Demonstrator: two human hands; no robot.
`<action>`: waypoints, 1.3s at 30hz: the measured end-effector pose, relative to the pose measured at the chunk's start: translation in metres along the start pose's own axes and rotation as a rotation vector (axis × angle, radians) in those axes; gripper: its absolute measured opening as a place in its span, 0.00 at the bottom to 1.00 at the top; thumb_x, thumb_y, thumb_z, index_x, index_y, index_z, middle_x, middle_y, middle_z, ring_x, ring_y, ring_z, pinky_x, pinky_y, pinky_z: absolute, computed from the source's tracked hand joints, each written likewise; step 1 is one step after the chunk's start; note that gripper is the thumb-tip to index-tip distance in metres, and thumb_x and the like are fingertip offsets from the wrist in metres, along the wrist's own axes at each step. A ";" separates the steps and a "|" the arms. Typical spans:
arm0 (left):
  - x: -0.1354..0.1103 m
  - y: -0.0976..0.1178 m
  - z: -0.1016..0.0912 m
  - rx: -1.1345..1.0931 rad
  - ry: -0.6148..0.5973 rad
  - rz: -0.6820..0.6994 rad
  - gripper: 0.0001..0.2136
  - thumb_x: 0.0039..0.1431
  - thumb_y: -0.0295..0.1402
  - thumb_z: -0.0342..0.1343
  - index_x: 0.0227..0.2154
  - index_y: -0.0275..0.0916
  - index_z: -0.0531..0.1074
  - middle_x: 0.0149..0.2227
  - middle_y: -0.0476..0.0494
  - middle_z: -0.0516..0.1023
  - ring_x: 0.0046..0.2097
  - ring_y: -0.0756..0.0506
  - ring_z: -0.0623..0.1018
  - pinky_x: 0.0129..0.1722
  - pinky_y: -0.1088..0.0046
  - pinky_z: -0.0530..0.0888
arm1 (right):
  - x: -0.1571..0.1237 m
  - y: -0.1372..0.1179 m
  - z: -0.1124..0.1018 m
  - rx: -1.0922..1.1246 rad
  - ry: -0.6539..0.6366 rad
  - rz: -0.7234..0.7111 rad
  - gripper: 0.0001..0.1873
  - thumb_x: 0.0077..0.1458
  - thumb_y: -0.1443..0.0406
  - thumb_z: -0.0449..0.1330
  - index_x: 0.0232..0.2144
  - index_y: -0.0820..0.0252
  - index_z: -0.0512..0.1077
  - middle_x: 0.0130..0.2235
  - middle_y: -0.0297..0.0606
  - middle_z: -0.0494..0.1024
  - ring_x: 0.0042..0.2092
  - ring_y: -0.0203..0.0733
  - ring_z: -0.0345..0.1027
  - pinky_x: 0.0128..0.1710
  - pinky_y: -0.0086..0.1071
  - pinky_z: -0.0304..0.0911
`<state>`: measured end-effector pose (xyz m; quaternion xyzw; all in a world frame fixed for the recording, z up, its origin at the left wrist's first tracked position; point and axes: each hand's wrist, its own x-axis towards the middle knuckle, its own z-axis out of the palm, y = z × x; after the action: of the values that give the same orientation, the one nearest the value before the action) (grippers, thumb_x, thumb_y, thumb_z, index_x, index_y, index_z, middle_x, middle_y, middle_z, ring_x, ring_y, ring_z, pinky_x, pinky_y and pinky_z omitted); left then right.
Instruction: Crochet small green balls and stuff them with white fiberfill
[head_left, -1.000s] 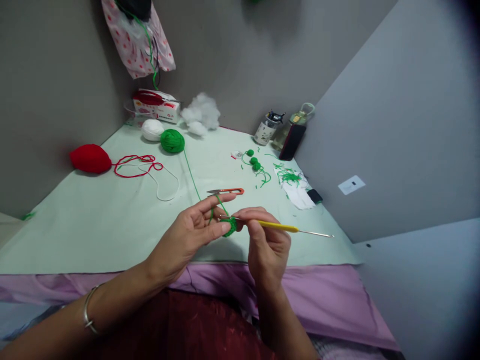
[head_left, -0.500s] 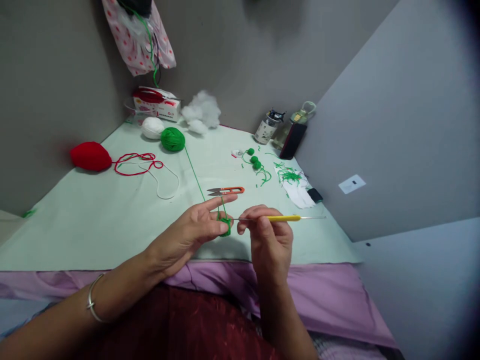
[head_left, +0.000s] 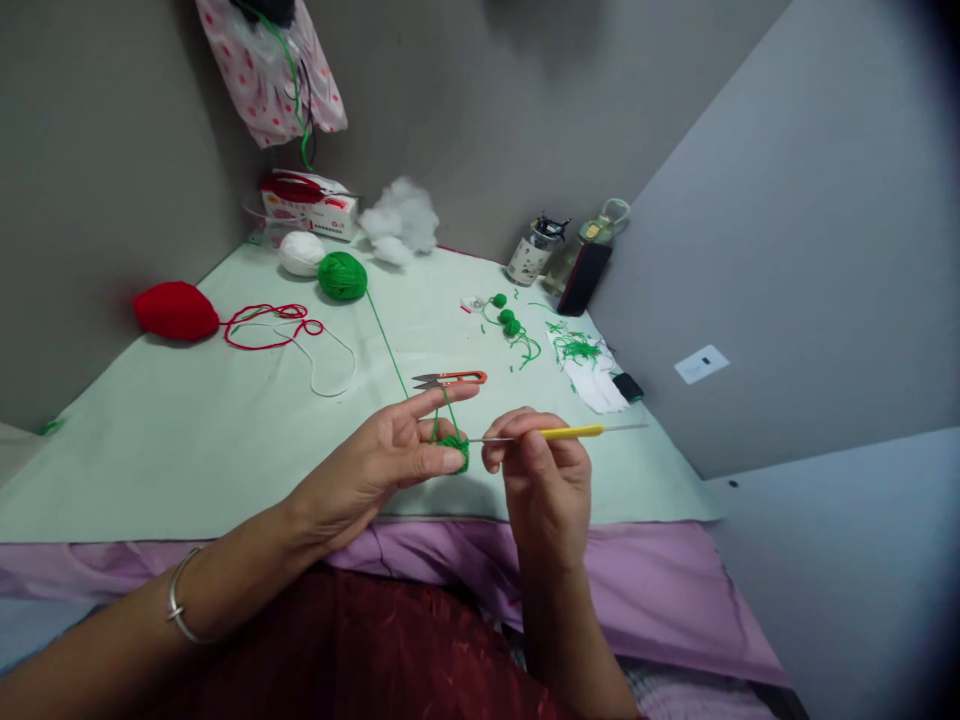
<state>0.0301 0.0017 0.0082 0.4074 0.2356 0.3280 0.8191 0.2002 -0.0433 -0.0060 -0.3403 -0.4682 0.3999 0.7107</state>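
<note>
Between the thumb and fingers of my left hand (head_left: pixel 397 445) is a small green crochet piece (head_left: pixel 457 455). Green yarn loops over my stretched-out left index finger and runs back to the green yarn ball (head_left: pixel 343 276). My right hand (head_left: pixel 546 480) is closed around the yellow grip of a crochet hook (head_left: pixel 572 432). The hook's metal tip points left and meets the crochet piece at its upper edge; the exact stitch is too small to make out. Just beyond my left index finger lie orange-handled thread snips (head_left: pixel 469 378) on the table.
At the left are a red yarn ball (head_left: pixel 177 311) and a white yarn ball (head_left: pixel 301 254). White stuffing (head_left: pixel 401 222) lies at the back beside a box (head_left: pixel 330 215). Small green balls (head_left: pixel 510 325), yarn scraps (head_left: pixel 577 346), a phone (head_left: pixel 585 280) and a pen cup (head_left: pixel 529 258) stand farther right.
My right hand and the hook have shifted slightly right. The green crochet piece shows a little farther right in my left fingers. The whole view has moved a little.
</note>
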 end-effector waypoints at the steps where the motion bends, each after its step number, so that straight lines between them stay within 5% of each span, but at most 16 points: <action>1: 0.000 0.000 0.001 0.001 -0.002 -0.007 0.35 0.54 0.32 0.70 0.65 0.42 0.69 0.36 0.48 0.77 0.39 0.47 0.73 0.43 0.70 0.65 | 0.000 0.000 0.000 -0.017 -0.006 -0.007 0.08 0.63 0.61 0.64 0.33 0.56 0.80 0.29 0.34 0.76 0.29 0.35 0.69 0.29 0.31 0.67; 6: 0.003 -0.001 0.002 -0.024 -0.031 -0.036 0.37 0.56 0.32 0.69 0.68 0.43 0.65 0.37 0.47 0.78 0.43 0.45 0.75 0.47 0.68 0.66 | 0.001 0.003 0.003 -0.056 0.022 -0.011 0.09 0.62 0.60 0.64 0.32 0.57 0.78 0.28 0.34 0.75 0.28 0.36 0.69 0.27 0.31 0.67; 16: 0.001 0.001 -0.006 -0.138 -0.134 -0.113 0.32 0.51 0.30 0.70 0.61 0.40 0.75 0.38 0.45 0.77 0.39 0.47 0.73 0.43 0.70 0.67 | 0.001 -0.002 -0.002 0.041 0.009 0.047 0.09 0.64 0.62 0.62 0.31 0.57 0.79 0.27 0.33 0.73 0.27 0.34 0.66 0.26 0.29 0.64; 21: 0.003 -0.004 0.004 0.020 -0.023 0.072 0.30 0.55 0.30 0.69 0.62 0.41 0.74 0.35 0.49 0.74 0.39 0.47 0.72 0.44 0.70 0.67 | -0.002 0.003 -0.001 0.017 -0.020 0.052 0.09 0.65 0.61 0.62 0.32 0.56 0.79 0.29 0.33 0.75 0.28 0.35 0.66 0.28 0.30 0.64; 25: 0.005 -0.014 0.010 0.180 0.062 0.178 0.31 0.60 0.30 0.66 0.66 0.44 0.68 0.39 0.48 0.76 0.45 0.45 0.75 0.52 0.67 0.68 | -0.006 0.012 0.003 -0.193 0.019 -0.084 0.07 0.64 0.64 0.63 0.35 0.54 0.82 0.35 0.37 0.80 0.39 0.41 0.72 0.40 0.36 0.68; 32: 0.002 -0.015 0.004 0.258 0.088 0.229 0.20 0.68 0.36 0.61 0.62 0.47 0.73 0.39 0.50 0.74 0.33 0.52 0.70 0.37 0.74 0.69 | -0.005 0.016 0.001 -0.053 0.078 0.005 0.06 0.64 0.64 0.64 0.37 0.52 0.83 0.36 0.35 0.82 0.34 0.35 0.71 0.36 0.31 0.67; 39: 0.003 -0.015 0.001 0.199 0.096 0.225 0.23 0.64 0.33 0.66 0.61 0.51 0.74 0.39 0.50 0.71 0.34 0.52 0.67 0.30 0.80 0.66 | -0.001 0.012 0.004 0.052 0.108 0.048 0.08 0.65 0.63 0.63 0.35 0.56 0.82 0.34 0.34 0.82 0.31 0.32 0.73 0.34 0.27 0.69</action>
<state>0.0379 -0.0033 -0.0036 0.4942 0.2586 0.4120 0.7205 0.1932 -0.0389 -0.0152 -0.3539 -0.4104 0.4099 0.7337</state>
